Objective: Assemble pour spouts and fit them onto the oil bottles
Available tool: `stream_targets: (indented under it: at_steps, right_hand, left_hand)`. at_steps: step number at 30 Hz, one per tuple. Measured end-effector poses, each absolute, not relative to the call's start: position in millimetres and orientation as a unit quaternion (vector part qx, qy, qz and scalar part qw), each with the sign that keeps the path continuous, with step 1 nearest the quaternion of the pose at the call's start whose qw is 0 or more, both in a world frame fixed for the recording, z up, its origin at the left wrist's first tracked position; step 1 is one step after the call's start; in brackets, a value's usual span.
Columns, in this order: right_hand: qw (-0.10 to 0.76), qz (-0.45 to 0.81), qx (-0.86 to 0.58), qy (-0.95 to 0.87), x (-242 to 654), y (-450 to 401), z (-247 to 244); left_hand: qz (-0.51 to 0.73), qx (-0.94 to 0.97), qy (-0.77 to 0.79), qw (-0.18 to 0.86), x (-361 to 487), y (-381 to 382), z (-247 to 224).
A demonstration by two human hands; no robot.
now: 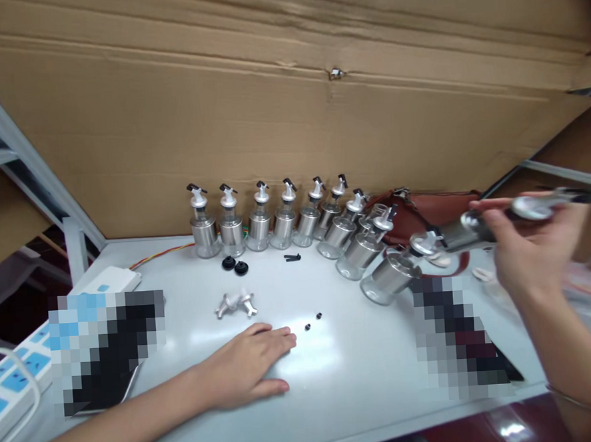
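Observation:
My left hand (pixel 254 363) lies flat on the white table, fingers stretched out and holding nothing. Just past its fingertips are two small black caps (pixel 319 315). Beyond it sit two silver spout heads (pixel 236 304), two round black stoppers (pixel 241 268) and a thin black lever piece (pixel 292 257). On the right, my right hand (pixel 532 250) grips an oil dispenser bottle (pixel 461 232) with a steel sleeve, raised and tipped nearly sideways, its spout pointing right. Fingers and blur hide part of it. The nearest standing dispenser bottle (pixel 392 276) is left of this hand.
Several similar bottles (pixel 259 228) stand in a curved row along the cardboard wall (pixel 270 136). A brown bag (pixel 440 215) lies behind them. A power strip (pixel 24 367) and a pixelated dark device (pixel 114 359) occupy the left; another pixelated dark object (pixel 467 337) lies right.

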State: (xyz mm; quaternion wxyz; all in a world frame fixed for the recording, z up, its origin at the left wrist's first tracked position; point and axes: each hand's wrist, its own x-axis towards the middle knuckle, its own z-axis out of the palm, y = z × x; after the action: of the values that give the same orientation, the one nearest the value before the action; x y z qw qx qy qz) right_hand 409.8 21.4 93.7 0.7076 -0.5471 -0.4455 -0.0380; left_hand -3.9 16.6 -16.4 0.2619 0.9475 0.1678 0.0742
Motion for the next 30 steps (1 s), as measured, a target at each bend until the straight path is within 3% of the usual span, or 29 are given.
stream_targets:
  at_steps: [9,19,24,30]
  right_hand:
    - [0.623,0.245,-0.606,-0.43,405,69,67]
    - [0.592,0.297,-0.607,-0.439,404,74,57]
    - [0.64,0.228,-0.584,-0.444,412,66,57]
    - [0.819,-0.122,-0.429,-0.362,359,29,82]
  left_hand:
    - [0.097,0.947,0.163,0.259,-4,17,-17]
    - [0.094,0.947,0.154,0.264,-4,16,-14]
    - [0.105,0.952,0.157,0.239,-5,14,-15]
    - [0.118,0.953,0.165,0.226,-3,13,-15]
